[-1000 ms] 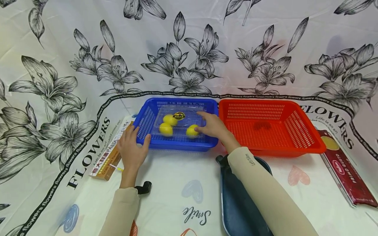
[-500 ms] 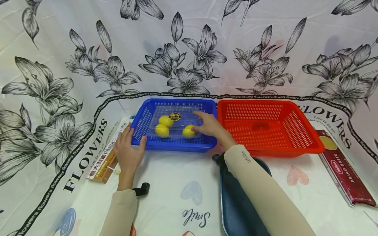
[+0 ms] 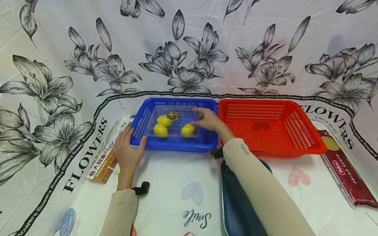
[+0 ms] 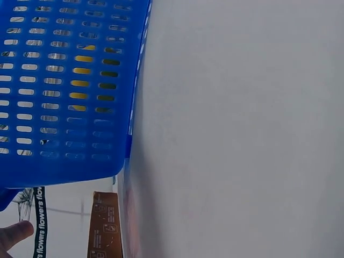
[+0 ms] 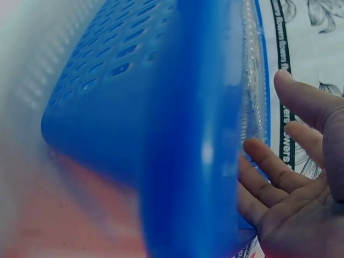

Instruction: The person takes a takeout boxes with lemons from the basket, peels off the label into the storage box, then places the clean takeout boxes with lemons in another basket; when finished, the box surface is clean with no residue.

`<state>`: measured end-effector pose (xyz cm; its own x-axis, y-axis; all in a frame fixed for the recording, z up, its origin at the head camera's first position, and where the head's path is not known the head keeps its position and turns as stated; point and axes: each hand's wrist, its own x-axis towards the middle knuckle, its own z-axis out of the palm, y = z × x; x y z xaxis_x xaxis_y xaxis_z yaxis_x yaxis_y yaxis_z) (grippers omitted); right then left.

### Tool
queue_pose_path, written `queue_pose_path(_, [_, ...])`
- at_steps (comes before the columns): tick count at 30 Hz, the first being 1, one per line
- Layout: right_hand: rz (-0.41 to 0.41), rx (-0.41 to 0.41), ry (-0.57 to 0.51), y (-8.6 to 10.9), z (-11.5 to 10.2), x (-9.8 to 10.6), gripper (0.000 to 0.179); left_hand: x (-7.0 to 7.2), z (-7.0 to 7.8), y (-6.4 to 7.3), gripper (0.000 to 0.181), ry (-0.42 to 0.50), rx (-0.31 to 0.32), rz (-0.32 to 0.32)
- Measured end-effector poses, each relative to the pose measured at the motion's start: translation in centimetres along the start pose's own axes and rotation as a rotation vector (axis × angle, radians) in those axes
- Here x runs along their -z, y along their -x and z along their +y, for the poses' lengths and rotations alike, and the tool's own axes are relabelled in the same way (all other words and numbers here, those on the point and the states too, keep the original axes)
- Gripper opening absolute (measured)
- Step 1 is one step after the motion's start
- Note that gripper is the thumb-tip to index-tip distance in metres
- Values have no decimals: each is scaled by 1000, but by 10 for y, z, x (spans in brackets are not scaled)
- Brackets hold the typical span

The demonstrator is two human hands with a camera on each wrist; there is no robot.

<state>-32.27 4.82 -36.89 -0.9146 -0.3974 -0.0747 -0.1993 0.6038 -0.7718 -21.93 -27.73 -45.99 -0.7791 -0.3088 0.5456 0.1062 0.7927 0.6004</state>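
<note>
The clear plastic box (image 3: 174, 128) sits inside my blue basket (image 3: 177, 147), see-through enough that three yellow fruits (image 3: 160, 130) show inside it: two close together toward its left end, one at the front near its right end. The fruits are bright, smooth and rounded, and a black and yellow label (image 3: 173, 116) marks the box's top between them; glints run along its ridged edges. In my left wrist view, yellow shows through the slots of the basket's wall. My right hand (image 3: 208, 119) is at the right end of the box, fingers spread and thumb well apart from them, pinching nothing; whether a fingertip touches the plastic I cannot tell. My left hand (image 3: 128, 152) is at the basket's front left corner, loose and wide, thumb held away from the fingers, gripping nothing; I cannot tell if it touches the rim. Just right of the blue basket stands a red basket (image 3: 251, 144) with slotted walls. A dark tray (image 3: 236, 203) lies partly under my right forearm, a brown and white pasta carton (image 3: 109, 164) lies beside my left hand, and a dark red packet (image 3: 345, 173) lies at the far right. Everything rests on a white printed cloth (image 3: 177, 200).
</note>
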Motion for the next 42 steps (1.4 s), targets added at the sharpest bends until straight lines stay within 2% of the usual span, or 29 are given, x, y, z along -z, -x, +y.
queue_pose_path(8, [-10,-18,-71,-10,-1,2,63,0,1,-2,69,5,-15,10])
queue_pose_path(13, [-7,-40,-105,-13,0,4,53,-2,0,0,68,4,-9,9])
queue_pose_path(17, [27,-47,-130,-15,4,6,47,-2,1,-1,68,4,-5,11])
queue_pose_path(24, [82,-75,-275,-18,6,8,39,-1,2,1,69,-4,0,10])
queue_pose_path(28, [68,-107,-314,-20,6,9,43,1,2,1,68,-5,-6,12])
queue_pose_path(32, [40,-137,-294,-21,5,7,48,1,3,2,68,-3,2,5])
queue_pose_path(38, [6,-128,-272,-22,4,3,56,2,5,2,69,9,-4,5])
queue_pose_path(42, [-51,-125,-270,-26,6,1,65,2,4,1,68,5,-12,16])
